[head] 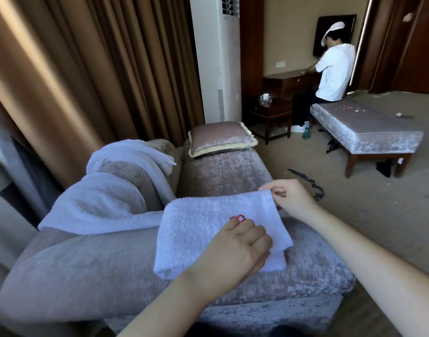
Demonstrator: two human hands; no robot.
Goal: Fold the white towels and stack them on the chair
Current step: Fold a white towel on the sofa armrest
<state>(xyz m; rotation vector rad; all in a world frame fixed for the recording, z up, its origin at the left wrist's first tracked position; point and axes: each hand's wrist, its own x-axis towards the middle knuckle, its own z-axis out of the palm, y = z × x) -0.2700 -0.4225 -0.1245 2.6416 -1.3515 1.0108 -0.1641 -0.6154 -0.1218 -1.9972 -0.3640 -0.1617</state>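
Unfolded towels (106, 200) drape the arm of the chair (87, 276). The folded towel (196, 229) lies on the seat, long axis across it, arm side to open side. It looks soft, light and limp, best taken by its corners. My left hand (235, 244) bears on it, fingers curled; whether it's pinching, I cannot tell. My right hand (289, 198) pinches the far right corner.

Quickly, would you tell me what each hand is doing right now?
Left hand: curled on the towel; grip unclear.
Right hand: pinching the towel's far corner.
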